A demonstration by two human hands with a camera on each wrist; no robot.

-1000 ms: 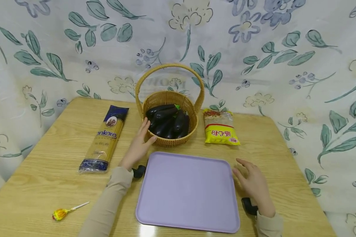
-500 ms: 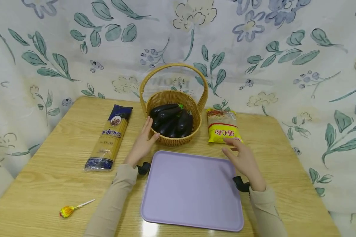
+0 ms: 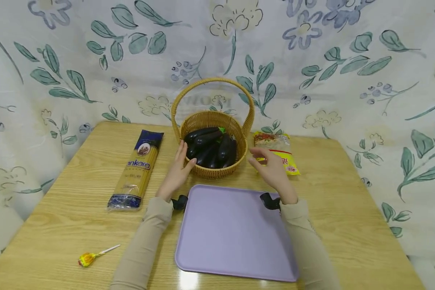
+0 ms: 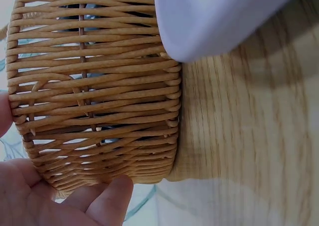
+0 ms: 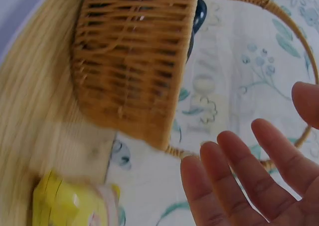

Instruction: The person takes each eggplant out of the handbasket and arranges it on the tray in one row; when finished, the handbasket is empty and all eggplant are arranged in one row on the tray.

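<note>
A round wicker basket [image 3: 214, 172] with a tall arched handle stands at the back of the table, holding several dark eggplants [image 3: 212, 147]. My left hand [image 3: 175, 173] rests against the basket's left side, its fingers fairly straight along the weave and the thumb near the rim. In the left wrist view those fingertips [image 4: 117, 193] lie on the wickerwork. To the basket's right, my right hand [image 3: 271, 167] is spread with nothing in it, overlapping a yellow food bag [image 3: 290, 161] in the head view. In the right wrist view its fingers [image 5: 234, 178] are apart from the basket.
A lilac tray [image 3: 235, 233] lies in front of the basket, under the right forearm. On the left are a blue-ended pack of spaghetti [image 3: 135, 171] and a wrapped lollipop [image 3: 88, 259]. A floral curtain [image 3: 148, 68] hangs behind the table.
My right hand has moved from beside the tray forward and left, over to the yellow bag and close to the basket. The left hand stays at the basket's left side.
</note>
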